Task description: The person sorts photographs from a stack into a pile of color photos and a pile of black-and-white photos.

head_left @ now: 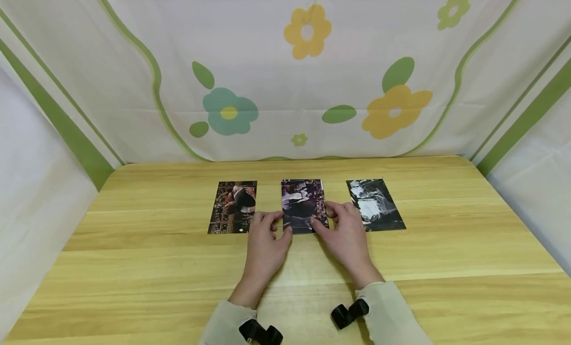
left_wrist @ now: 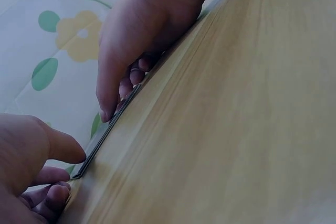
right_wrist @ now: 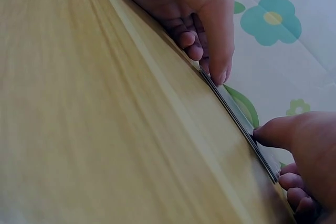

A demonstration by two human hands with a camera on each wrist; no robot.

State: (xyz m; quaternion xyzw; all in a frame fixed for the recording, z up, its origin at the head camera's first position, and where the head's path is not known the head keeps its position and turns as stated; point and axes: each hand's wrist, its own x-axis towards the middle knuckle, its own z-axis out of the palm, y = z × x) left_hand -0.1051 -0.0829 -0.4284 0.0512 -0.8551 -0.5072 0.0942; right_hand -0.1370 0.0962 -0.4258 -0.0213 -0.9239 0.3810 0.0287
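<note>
A stack of photo prints [head_left: 302,206] lies flat on the table, its layered edge [right_wrist: 239,121] visible in the right wrist view. My left hand [head_left: 267,243] holds the stack's left side, with the index finger by the edge and the thumb at the near left corner. On the opposite side, my right hand [head_left: 345,236] grips it, thumb [right_wrist: 275,131] on top and bent fingers against the right edge. To the left lies a photo print [head_left: 229,208] of a dark-haired figure, partly behind my left fingers. A black-and-white photo print [head_left: 376,206] lies beyond my right hand.
The wooden table [head_left: 156,265] extends to both sides and toward me. Behind it hangs a white cloth [head_left: 267,72] with printed flowers and green lines. Black wrist devices [head_left: 350,314] sit at both sleeve cuffs.
</note>
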